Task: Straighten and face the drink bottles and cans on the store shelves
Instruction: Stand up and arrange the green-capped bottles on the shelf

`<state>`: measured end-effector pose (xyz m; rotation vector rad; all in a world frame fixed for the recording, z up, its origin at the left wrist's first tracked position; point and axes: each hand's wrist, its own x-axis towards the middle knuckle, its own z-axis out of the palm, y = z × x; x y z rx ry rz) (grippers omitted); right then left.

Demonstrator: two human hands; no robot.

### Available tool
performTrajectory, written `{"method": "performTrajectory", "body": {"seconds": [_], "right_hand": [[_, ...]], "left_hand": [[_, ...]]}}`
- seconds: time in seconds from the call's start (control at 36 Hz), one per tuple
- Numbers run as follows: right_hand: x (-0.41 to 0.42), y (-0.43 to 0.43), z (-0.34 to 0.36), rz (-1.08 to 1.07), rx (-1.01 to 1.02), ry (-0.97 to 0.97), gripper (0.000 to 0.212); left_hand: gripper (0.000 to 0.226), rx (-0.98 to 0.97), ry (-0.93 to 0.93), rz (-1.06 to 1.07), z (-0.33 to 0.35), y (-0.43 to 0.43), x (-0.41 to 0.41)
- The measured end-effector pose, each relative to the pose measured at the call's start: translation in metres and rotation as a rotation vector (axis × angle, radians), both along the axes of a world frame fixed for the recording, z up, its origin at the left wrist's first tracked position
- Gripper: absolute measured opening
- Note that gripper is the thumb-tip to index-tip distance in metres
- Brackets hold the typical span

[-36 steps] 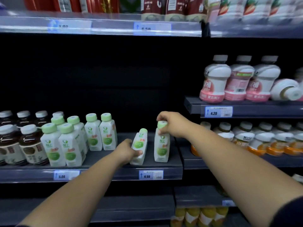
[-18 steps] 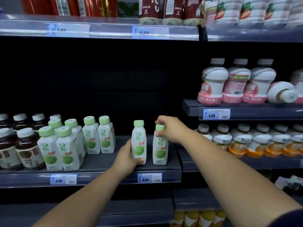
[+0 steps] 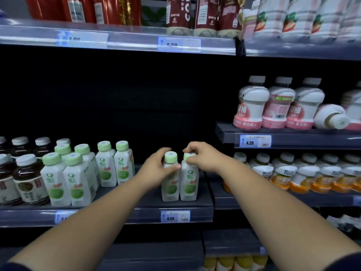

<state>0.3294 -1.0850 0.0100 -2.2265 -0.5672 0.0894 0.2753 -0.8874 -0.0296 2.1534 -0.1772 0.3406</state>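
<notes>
Left hand [image 3: 154, 171] tight around 1 squarish plastic bottle [image 3: 169, 189], right hand [image 3: 203, 158] tight on adjacent round cap [image 3: 187, 156]

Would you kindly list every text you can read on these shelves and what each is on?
"轻上": right green-capped bottle, pinched by the right hand.
"6.50": lower price tag beneath it.
"复合果汁": pink bottles.
"4.20": price tag under them.
"6.50": top-shelf tag.
"3.00": top-left tag, blurred.
"5.": lower-left tag, rest hidden by the forearm.
Too blurred: left green-capped bottle, gripped by the left hand.
Finer print elsewhere: unreadable.
</notes>
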Motion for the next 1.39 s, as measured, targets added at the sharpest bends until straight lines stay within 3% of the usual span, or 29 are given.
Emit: {"method": "performTrajectory", "body": {"seconds": [0.14,0.33,0.61,1.0,1.39], "right_hand": [[0.001,-0.001,-0.001,0.007,0.010,0.014,0.027],[0.002,-0.003,-0.005,0.002,0.019,0.011,0.030],[-0.002,-0.001,-0.005,-0.025,0.081,-0.007,0.035],[-0.015,0.071,-0.005,0.062,0.105,0.055,0.035],[-0.031,0.177,-0.001,0.047,0.061,0.016,0.024]], "left_hand": [[0.048,0.266,0.038,-0.062,0.046,0.001,0.014],[0.057,0.674,0.218,-0.149,0.080,-0.002,0.023],[0.057,0.629,0.274,-0.155,0.083,0.008,0.025],[0.050,0.937,0.281,-0.157,0.101,0.064,-0.001],[0.061,1.051,0.217,-0.102,0.102,0.162,-0.010]]}}
